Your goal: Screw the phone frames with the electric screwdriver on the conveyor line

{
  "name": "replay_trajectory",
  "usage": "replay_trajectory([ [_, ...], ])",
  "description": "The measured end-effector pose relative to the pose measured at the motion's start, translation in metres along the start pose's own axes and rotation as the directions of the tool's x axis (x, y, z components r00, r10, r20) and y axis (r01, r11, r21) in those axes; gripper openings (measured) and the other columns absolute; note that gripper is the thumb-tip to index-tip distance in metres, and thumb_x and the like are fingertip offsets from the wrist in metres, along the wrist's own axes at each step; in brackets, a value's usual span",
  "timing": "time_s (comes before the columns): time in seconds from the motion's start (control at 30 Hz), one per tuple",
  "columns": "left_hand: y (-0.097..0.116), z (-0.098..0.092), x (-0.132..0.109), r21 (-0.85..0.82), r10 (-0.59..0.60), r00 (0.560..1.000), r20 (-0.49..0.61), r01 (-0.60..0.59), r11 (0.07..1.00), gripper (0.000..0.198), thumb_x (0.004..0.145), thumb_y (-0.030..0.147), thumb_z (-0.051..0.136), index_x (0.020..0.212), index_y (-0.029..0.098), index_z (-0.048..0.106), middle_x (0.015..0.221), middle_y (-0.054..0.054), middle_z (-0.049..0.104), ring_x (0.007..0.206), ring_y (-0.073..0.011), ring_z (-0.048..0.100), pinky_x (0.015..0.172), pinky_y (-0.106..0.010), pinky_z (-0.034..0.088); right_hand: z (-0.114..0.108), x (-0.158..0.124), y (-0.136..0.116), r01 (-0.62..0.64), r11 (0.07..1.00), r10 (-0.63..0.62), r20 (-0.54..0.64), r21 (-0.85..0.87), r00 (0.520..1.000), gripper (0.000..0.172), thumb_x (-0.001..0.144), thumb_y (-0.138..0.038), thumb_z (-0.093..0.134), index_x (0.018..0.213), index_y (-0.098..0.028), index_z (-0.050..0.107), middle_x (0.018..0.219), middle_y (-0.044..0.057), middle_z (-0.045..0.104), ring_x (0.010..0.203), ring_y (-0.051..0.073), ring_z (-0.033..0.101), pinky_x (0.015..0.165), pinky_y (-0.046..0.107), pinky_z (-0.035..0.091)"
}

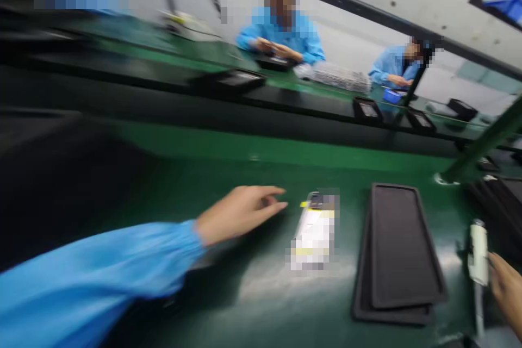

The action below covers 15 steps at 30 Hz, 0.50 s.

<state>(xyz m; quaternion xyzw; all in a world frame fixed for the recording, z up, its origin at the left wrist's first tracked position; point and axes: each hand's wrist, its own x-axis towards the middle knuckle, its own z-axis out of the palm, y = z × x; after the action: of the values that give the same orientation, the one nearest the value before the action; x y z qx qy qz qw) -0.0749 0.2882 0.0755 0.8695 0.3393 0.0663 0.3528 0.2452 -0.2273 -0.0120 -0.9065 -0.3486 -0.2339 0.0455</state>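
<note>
My left hand, in a blue sleeve, reaches over the green mat with fingers loosely apart and nothing in it. Its fingertips are a short way left of a small flat device with white and yellow labels lying on the mat. My right hand shows only at the lower right edge, beside a white pen-shaped tool; the blur hides whether it grips the tool.
A stack of black trays lies right of the device. A black conveyor strip runs across behind the green mat. Two people in blue coats work on the far side, with more trays there. A green post slants at right.
</note>
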Motion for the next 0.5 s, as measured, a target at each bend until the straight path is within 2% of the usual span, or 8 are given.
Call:
replay_trajectory([
  [0.07, -0.001, 0.003, -0.001, -0.021, -0.036, 0.999, -0.038, 0.035, 0.999, 0.062, 0.064, 0.061, 0.056, 0.105, 0.016, 0.065, 0.079, -0.002, 0.07, 0.073, -0.0208, 0.061, 0.064, -0.022, 0.042, -0.011, 0.021, -0.003, -0.003, 0.995, 0.008, 0.041, -0.101, 0.999, 0.04, 0.09, -0.034, 0.035, 0.11, -0.019, 0.065, 0.111, 0.009, 0.068, 0.09, 0.025, 0.068, 0.068, 0.036, 0.057],
  [0.13, -0.005, 0.01, 0.0, -0.03, -0.044, 0.999, -0.032, 0.043, 0.999, 0.065, 0.065, 0.064, 0.053, 0.111, 0.019, 0.063, 0.08, 0.0, 0.069, 0.064, -0.0175, 0.056, 0.061, -0.022, 0.041, -0.018, 0.044, -0.005, -0.053, 0.978, 0.063, 0.042, -0.202, 0.997, 0.039, 0.091, -0.028, 0.033, 0.109, -0.017, 0.066, 0.108, 0.008, 0.069, 0.087, 0.023, 0.068, 0.069, 0.034, 0.056],
  [0.2, -0.003, 0.019, 0.002, -0.051, -0.016, 1.0, -0.017, 0.015, 0.999, 0.065, 0.067, 0.065, 0.051, 0.113, 0.021, 0.063, 0.084, 0.001, 0.07, 0.061, -0.0165, 0.054, 0.059, -0.022, 0.04, -0.02, 0.057, -0.005, -0.071, 0.958, 0.088, 0.049, -0.278, 0.995, 0.038, 0.089, -0.021, 0.034, 0.109, -0.016, 0.066, 0.106, 0.01, 0.069, 0.086, 0.023, 0.067, 0.068, 0.034, 0.056],
  [0.27, 0.009, 0.027, 0.007, -0.091, 0.053, 0.998, -0.024, -0.055, 0.994, 0.062, 0.065, 0.066, 0.052, 0.106, 0.022, 0.066, 0.093, -0.001, 0.07, 0.071, -0.0194, 0.059, 0.061, -0.023, 0.043, -0.019, 0.058, -0.003, -0.025, 0.949, 0.05, 0.072, -0.315, 0.996, 0.041, 0.085, -0.011, 0.035, 0.113, -0.014, 0.065, 0.111, 0.012, 0.067, 0.093, 0.024, 0.066, 0.069, 0.033, 0.056],
  [0.37, 0.052, 0.038, 0.026, -0.132, 0.262, 0.963, -0.064, -0.269, 0.954, 0.053, 0.066, 0.065, 0.054, 0.093, 0.023, 0.071, 0.098, -0.003, 0.07, 0.085, -0.0238, 0.062, 0.069, -0.026, 0.047, -0.011, 0.051, -0.005, 0.202, 0.925, -0.178, 0.102, -0.323, 0.979, 0.054, 0.079, 0.0, 0.034, 0.127, -0.013, 0.055, 0.134, 0.015, 0.052, 0.117, 0.026, 0.054, 0.082, 0.036, 0.054],
  [0.43, 0.092, 0.048, 0.041, -0.158, 0.448, 0.893, -0.038, -0.448, 0.88, 0.045, 0.07, 0.06, 0.056, 0.092, 0.024, 0.072, 0.098, -0.004, 0.071, 0.088, -0.0249, 0.063, 0.08, -0.029, 0.048, -0.004, 0.052, -0.01, 0.384, 0.865, -0.366, 0.118, -0.323, 0.923, 0.057, 0.081, 0.001, 0.033, 0.134, -0.014, 0.047, 0.143, 0.014, 0.042, 0.128, 0.028, 0.044, 0.092, 0.044, 0.05],
  [0.5, 0.13, 0.064, 0.047, -0.214, 0.596, 0.803, 0.002, -0.582, 0.784, 0.038, 0.074, 0.052, 0.057, 0.095, 0.024, 0.073, 0.101, -0.005, 0.07, 0.094, -0.0264, 0.063, 0.089, -0.033, 0.047, 0.002, 0.062, -0.015, 0.495, 0.811, -0.477, 0.139, -0.311, 0.868, 0.057, 0.083, 0.001, 0.034, 0.136, -0.018, 0.044, 0.143, 0.012, 0.043, 0.13, 0.028, 0.042, 0.096, 0.05, 0.047],
])
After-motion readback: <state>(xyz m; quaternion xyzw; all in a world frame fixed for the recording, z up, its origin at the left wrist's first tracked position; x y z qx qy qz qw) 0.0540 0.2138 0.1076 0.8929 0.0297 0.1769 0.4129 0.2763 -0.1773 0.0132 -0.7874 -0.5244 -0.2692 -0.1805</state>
